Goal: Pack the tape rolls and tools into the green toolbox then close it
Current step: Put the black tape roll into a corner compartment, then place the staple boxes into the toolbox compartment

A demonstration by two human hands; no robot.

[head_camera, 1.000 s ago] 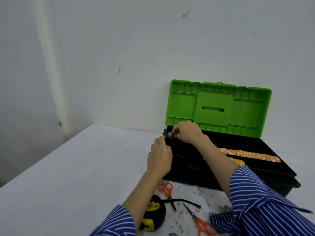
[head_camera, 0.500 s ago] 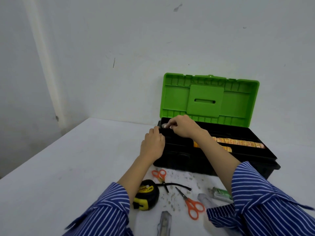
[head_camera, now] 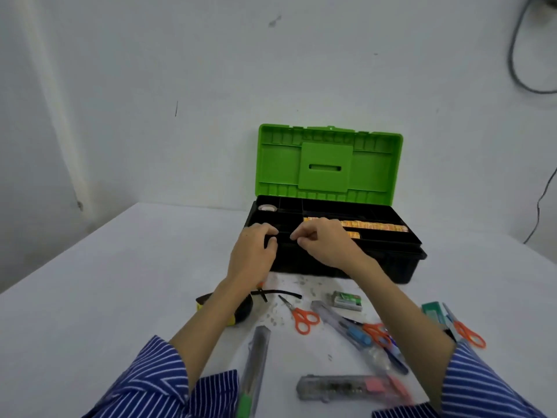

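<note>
Both hands [head_camera: 253, 251] at toolbox [head_camera: 391, 263] rim

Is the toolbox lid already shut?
No, the green lid stands upright behind the open black tray, with both hands at its front edge.

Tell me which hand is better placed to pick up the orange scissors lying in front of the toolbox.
Probably the right hand. The orange scissors lie between the forearms, nearer the right one. The left hand rests on the toolbox front corner, its forearm over the tape measure.

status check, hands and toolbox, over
Left hand grips toolbox front rim; right hand curled, contents unclear. Tape roll in tray, lid up. Scissors unpacked.
</note>
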